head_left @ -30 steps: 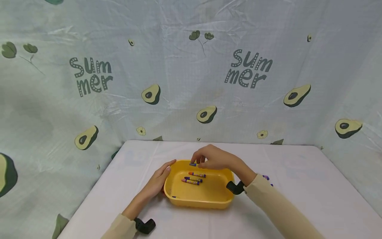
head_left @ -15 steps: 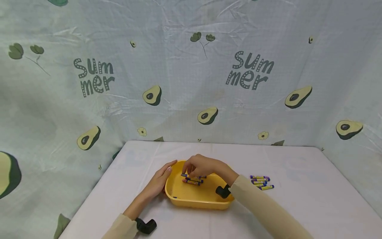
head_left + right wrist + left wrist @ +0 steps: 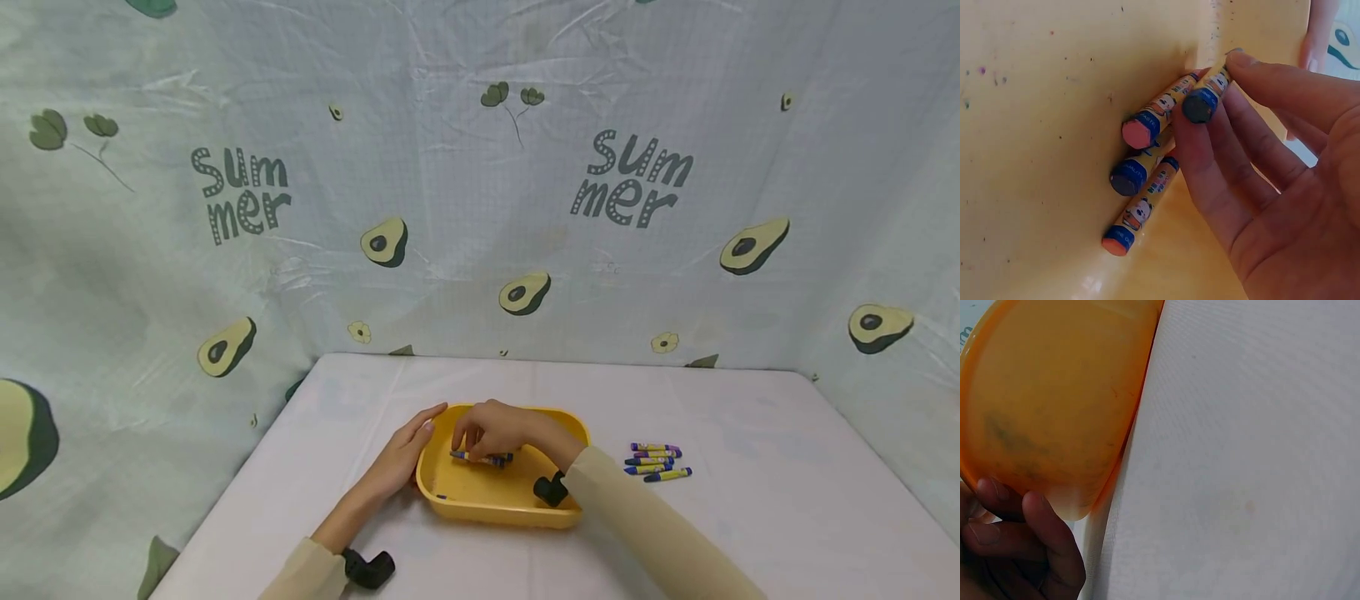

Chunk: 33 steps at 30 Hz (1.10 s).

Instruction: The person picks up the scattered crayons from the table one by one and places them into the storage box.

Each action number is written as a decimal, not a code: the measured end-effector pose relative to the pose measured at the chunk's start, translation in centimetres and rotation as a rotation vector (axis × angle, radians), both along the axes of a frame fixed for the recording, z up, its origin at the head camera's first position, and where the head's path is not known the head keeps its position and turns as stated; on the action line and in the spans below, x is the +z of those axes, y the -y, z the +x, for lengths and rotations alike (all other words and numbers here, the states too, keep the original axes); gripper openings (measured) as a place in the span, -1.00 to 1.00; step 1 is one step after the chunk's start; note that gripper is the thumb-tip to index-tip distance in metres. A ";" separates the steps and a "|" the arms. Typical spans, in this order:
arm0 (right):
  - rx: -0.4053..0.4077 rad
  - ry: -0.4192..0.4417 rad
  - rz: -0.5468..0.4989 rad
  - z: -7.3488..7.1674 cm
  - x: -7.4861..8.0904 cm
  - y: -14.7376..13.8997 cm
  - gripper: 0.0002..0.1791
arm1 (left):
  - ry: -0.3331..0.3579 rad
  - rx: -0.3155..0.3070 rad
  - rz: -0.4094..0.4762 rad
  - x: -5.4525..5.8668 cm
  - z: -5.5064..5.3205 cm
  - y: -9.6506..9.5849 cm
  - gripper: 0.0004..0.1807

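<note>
Pinching: right hand (image 3: 491, 429) — thumb and fingers closed on the dark-ended crayon (image 3: 1209, 97).
Crayon location: in the grip, inside the yellow tray (image 3: 517, 515); contact with those underneath cannot be confirmed.
Below the grip: pink crayon (image 3: 1154, 115), blue crayon (image 3: 1134, 174) and orange crayon (image 3: 1137, 211), lying close together on the tray floor.
Left of the grip: left hand (image 3: 401, 454) holding the tray's near-side edge, fingers bent at the outer wall.
Right of the grip: five crayons (image 3: 649, 462) on the table (image 3: 750, 500), outside the tray.
Crayon handling: judged light and stiff — probably waxy at the bare ends, liable to snap if bent.
Hold point: mid-barrel on the printed wrapper, light pressure advised; bare ends could slip or smear.
</note>
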State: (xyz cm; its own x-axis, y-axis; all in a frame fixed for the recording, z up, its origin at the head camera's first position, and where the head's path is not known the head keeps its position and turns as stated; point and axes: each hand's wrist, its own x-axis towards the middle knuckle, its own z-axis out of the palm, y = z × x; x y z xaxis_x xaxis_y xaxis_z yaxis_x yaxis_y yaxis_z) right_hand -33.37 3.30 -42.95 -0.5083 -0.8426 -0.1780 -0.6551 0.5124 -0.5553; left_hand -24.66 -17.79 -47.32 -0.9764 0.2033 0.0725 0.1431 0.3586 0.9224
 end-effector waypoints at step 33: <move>-0.040 -0.022 -0.185 1.6 3.6 -7.2 -0.71 | -0.014 0.025 0.013 -0.1 0.1 -0.3 -0.47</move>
